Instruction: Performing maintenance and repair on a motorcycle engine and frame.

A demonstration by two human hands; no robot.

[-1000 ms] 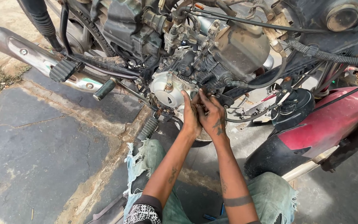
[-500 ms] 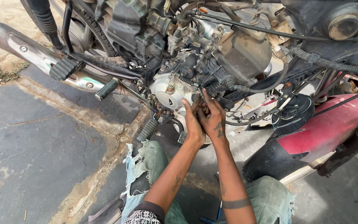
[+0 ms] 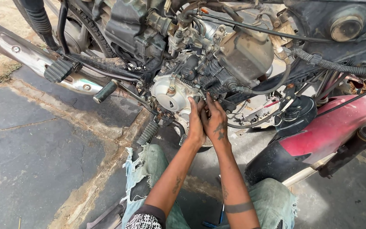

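Note:
A motorcycle engine [image 3: 217, 51] fills the upper middle of the head view, with a round silver side cover [image 3: 170, 91] low on it. My left hand [image 3: 195, 123] and my right hand [image 3: 214, 121] are pressed together at the right edge of that cover, fingers reaching up into the gap under the engine. The fingertips are hidden among the parts, so whether they pinch something small cannot be made out. Both forearms run up from the bottom, over my knees in torn green trousers [image 3: 149, 169].
A chrome exhaust pipe [image 3: 26, 59] runs across the upper left, with a black footpeg [image 3: 104, 91] sticking out. Black cables and hoses [image 3: 331, 65] cross on the right above a red fender [image 3: 331, 131]. Cracked dark paving [image 3: 34, 161] lies to the left.
Both hands stay at the same spot by the silver cover, fingers shifting slightly. The camera has drifted a little, so the engine sits somewhat higher in view.

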